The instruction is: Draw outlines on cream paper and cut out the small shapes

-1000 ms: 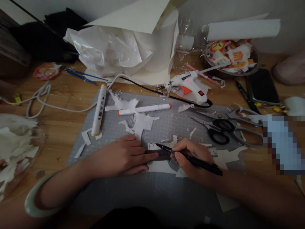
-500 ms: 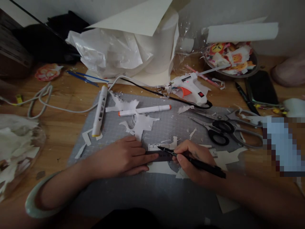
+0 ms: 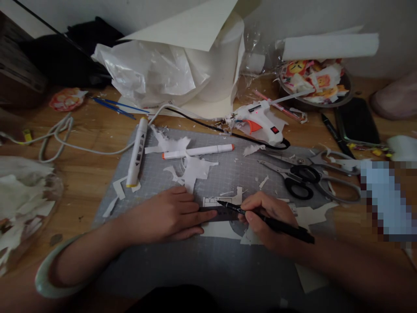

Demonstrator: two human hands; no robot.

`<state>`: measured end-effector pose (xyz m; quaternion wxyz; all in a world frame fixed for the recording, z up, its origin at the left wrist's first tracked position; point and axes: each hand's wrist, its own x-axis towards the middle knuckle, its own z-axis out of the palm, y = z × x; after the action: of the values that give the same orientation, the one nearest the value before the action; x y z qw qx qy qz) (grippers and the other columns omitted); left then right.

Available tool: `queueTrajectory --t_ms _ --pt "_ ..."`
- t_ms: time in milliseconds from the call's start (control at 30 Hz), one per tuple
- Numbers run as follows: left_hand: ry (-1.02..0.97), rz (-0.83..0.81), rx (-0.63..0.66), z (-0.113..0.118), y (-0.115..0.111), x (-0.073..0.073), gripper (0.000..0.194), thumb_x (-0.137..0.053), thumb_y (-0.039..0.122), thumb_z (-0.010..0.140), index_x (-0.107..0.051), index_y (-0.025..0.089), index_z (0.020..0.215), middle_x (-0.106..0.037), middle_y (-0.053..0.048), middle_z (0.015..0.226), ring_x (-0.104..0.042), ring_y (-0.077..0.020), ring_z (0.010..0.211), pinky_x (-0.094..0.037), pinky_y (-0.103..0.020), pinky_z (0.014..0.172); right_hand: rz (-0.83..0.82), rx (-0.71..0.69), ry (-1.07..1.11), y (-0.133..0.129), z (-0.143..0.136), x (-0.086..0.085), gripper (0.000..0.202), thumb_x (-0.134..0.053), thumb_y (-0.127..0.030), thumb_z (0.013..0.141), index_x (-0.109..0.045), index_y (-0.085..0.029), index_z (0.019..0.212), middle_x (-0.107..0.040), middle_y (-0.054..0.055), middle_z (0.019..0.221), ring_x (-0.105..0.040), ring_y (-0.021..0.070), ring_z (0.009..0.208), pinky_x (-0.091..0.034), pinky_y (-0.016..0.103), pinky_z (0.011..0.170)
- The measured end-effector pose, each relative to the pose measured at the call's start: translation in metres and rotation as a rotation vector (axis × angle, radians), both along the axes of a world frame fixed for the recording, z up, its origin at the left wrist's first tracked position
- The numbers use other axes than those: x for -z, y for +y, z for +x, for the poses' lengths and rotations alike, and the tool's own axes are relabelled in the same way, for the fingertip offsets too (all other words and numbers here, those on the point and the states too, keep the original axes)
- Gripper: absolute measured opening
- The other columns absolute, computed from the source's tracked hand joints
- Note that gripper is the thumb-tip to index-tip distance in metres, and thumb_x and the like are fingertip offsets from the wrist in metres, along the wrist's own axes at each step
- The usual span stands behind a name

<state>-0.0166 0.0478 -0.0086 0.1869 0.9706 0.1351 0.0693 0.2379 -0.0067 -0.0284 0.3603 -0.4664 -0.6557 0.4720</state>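
Note:
My left hand [image 3: 177, 213] lies on the mat with its fingers stretched out, the index finger pressing on a dark ruler [image 3: 224, 213]. Above the ruler's edge shows a strip of white paper [image 3: 208, 201] with small shapes drawn in black lines. My right hand [image 3: 269, 219] is closed round a black pen [image 3: 283, 228], held in a writing grip. The pen's tip is at the drawn lines; whether it touches the paper I cannot tell. More white paper [image 3: 218, 230] shows below the ruler.
The grey cutting mat [image 3: 156, 269] carries paper scraps, two white markers [image 3: 137, 152] [image 3: 198, 151] and scissors [image 3: 298, 180]. Behind stands a white glue gun [image 3: 260, 121] with its cord. A bowl of wrappers [image 3: 316, 98] and a phone [image 3: 356, 121] are at right.
My right hand and the pen have shifted slightly to the right along the paper strip. My left hand stays in place on the ruler.

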Motion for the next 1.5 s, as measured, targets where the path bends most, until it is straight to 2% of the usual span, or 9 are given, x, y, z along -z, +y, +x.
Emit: queueTrajectory --t_ms 200,400,600,867,1500 --pt "0.021 -0.010 0.002 -0.0006 0.0001 -0.0003 0.035 -0.034 0.030 0.101 -0.055 0.015 0.125 -0.066 -0.004 0.076 -0.058 -0.0176 0.069 -0.042 -0.031 0.067 -0.006 -0.019 -0.042 0.0016 0.0009 0.0005 0.005 -0.054 -0.025 0.085 -0.056 -0.021 0.082 -0.061 -0.002 0.065 -0.059 0.0124 0.057 -0.045 0.024 0.053" --pt "0.031 -0.019 0.021 -0.0001 0.0002 -0.0011 0.035 -0.035 0.031 0.101 -0.056 0.016 0.124 -0.064 -0.004 0.074 -0.056 -0.0176 0.067 -0.040 -0.032 0.066 0.029 -0.040 -0.071 0.0019 0.0007 -0.0023 0.005 -0.052 -0.022 0.084 -0.055 -0.021 0.080 -0.061 -0.002 0.064 -0.058 0.0114 0.055 -0.042 0.022 0.051" --pt "0.018 -0.114 0.079 0.0004 -0.0017 -0.0045 0.034 -0.036 0.031 0.100 -0.059 0.017 0.121 -0.065 -0.004 0.074 -0.057 -0.0191 0.070 -0.040 -0.034 0.070 0.085 -0.059 -0.099 0.0026 -0.0002 -0.0022 0.003 -0.053 -0.020 0.083 -0.055 -0.021 0.081 -0.061 -0.003 0.064 -0.057 0.0094 0.054 -0.041 0.019 0.051" --pt "0.018 -0.213 0.098 0.0016 0.0008 -0.0056 0.031 -0.041 0.029 0.099 -0.061 0.018 0.120 -0.066 -0.005 0.077 -0.058 -0.0188 0.071 -0.038 -0.033 0.070 0.076 -0.053 -0.079 0.0033 0.0000 -0.0021 0.005 -0.053 -0.022 0.085 -0.055 -0.020 0.080 -0.061 -0.002 0.066 -0.057 0.0100 0.056 -0.042 0.021 0.052" --pt "-0.012 -0.232 0.074 0.0015 0.0019 -0.0034 0.030 -0.041 0.027 0.099 -0.060 0.019 0.120 -0.066 -0.004 0.075 -0.058 -0.0173 0.068 -0.038 -0.032 0.067 -0.019 -0.027 -0.043 -0.0001 0.0004 0.0005 0.005 -0.054 -0.024 0.087 -0.055 -0.020 0.084 -0.062 -0.002 0.069 -0.058 0.0110 0.058 -0.043 0.022 0.053"
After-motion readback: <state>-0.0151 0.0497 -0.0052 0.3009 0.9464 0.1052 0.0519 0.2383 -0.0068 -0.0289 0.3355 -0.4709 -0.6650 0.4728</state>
